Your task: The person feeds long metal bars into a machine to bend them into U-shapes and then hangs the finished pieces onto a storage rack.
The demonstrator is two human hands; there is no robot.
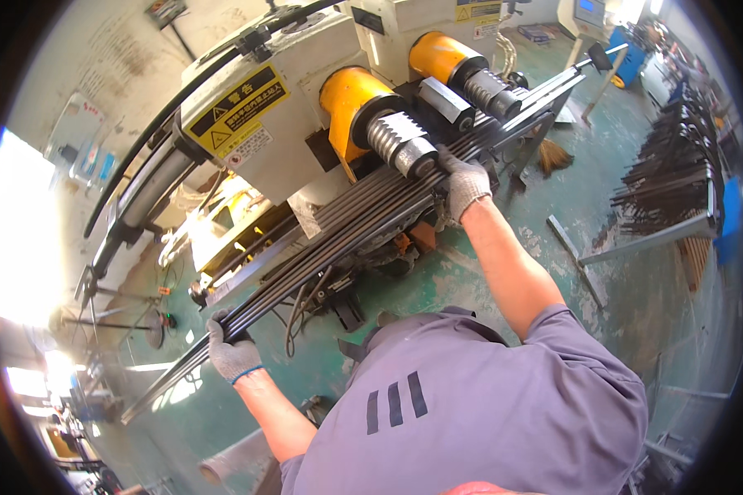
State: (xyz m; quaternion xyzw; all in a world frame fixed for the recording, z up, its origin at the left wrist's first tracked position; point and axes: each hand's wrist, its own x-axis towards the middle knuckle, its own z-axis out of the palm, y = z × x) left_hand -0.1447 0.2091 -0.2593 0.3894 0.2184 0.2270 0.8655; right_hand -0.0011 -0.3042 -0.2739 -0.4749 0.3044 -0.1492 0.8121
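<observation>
Head view: grip half-hidden, can't tell, right hand [468, 183] stretches to the rods [301, 266]; left hand [234, 353] clasps their left stretch.

1 straw broom [556, 157] on green floor [462, 285]; bright opening [23, 231] at far left.

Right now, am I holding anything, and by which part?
Dark, slender rods: your left grip is around them near their left ends. Your right grip is at them farther along; whether it's closed can't be told.
</observation>
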